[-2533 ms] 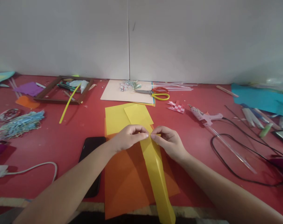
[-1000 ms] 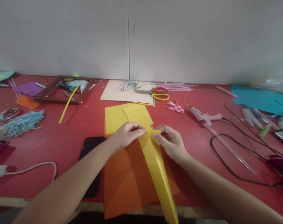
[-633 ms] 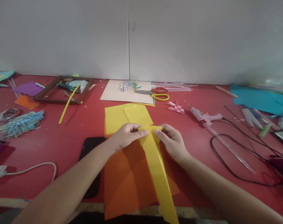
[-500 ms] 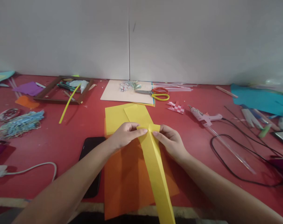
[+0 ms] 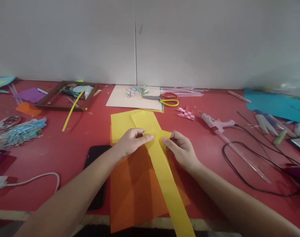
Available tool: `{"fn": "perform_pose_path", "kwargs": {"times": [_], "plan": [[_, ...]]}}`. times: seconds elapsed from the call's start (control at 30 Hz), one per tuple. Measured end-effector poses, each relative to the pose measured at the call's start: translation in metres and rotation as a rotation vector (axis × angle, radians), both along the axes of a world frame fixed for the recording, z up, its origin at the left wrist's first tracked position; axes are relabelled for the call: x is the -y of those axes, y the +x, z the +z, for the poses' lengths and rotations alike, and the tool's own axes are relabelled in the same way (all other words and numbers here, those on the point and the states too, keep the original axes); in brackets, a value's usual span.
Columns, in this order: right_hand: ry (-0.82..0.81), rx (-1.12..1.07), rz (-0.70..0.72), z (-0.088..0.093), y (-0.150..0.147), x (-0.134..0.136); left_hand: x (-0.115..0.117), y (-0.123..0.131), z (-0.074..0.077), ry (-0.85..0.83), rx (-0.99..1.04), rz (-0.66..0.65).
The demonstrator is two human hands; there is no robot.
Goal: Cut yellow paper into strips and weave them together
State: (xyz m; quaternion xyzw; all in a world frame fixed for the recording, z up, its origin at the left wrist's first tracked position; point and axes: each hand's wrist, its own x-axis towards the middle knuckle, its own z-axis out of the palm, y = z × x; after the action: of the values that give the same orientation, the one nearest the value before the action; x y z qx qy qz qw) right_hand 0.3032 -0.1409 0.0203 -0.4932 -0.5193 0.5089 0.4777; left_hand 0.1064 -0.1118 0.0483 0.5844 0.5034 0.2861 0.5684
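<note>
A long yellow paper strip (image 5: 167,179) runs from the middle of the red table (image 5: 66,148) down to the near edge, lying over an orange sheet (image 5: 132,194). My left hand (image 5: 131,142) pinches the strip's far end from the left, fingers closed on it. My right hand (image 5: 181,148) pinches the same end from the right, where a small flap is turned outward. Beyond the hands lie two more yellow sheets (image 5: 126,123), overlapping.
A black phone (image 5: 97,174) lies left of the orange sheet. Scissors (image 5: 165,98) rest on a beige card (image 5: 130,98) at the back. A pink glue gun (image 5: 218,124) with a black cable (image 5: 251,164) sits at right; a wooden frame (image 5: 63,97) and shredded paper (image 5: 18,131) at left.
Both hands kept pinching the strip's far end, opening and re-folding it. The strip has flattened and its near end swung slightly right.
</note>
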Motion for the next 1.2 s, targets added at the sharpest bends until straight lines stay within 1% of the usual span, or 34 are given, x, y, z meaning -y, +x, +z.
{"fn": "perform_pose_path", "kwargs": {"times": [0.13, 0.23, 0.3, 0.43, 0.5, 0.63, 0.8, 0.93, 1.07, 1.2], "plan": [[-0.019, -0.037, 0.001, -0.0006, 0.0003, 0.0002, -0.0004, -0.0018, -0.0012, -0.022, 0.021, -0.026], [-0.031, -0.06, -0.003, -0.0009, 0.0007, 0.0002, 0.0003, -0.0028, -0.0031, -0.069, 0.08, -0.14], [-0.036, -0.069, -0.006, -0.0017, 0.0011, -0.0002, 0.0007, -0.0031, -0.004, -0.089, 0.119, -0.166], [-0.048, -0.048, -0.049, -0.0044, 0.0018, -0.0015, -0.0006, -0.0031, -0.0053, -0.09, 0.08, -0.15], [-0.058, -0.057, -0.055, -0.0053, 0.0017, -0.002, -0.0016, -0.003, -0.0067, -0.052, 0.039, -0.157], [-0.068, -0.119, -0.001, -0.004, 0.0001, -0.0015, -0.0022, -0.0022, -0.0093, 0.044, 0.007, -0.113], [-0.079, -0.106, 0.036, -0.0001, -0.0018, 0.0005, -0.0011, -0.0018, -0.0067, 0.085, -0.032, -0.057], [-0.047, -0.099, 0.062, 0.0003, -0.0012, 0.0005, -0.0007, -0.0022, -0.0062, 0.075, -0.023, -0.058], [-0.045, -0.109, 0.038, -0.0019, -0.0005, -0.0004, -0.001, -0.0023, -0.0069, 0.032, 0.01, -0.053], [-0.041, -0.085, 0.014, -0.0023, -0.0007, -0.0005, -0.0019, -0.0022, -0.0065, 0.03, 0.013, -0.046]]}}
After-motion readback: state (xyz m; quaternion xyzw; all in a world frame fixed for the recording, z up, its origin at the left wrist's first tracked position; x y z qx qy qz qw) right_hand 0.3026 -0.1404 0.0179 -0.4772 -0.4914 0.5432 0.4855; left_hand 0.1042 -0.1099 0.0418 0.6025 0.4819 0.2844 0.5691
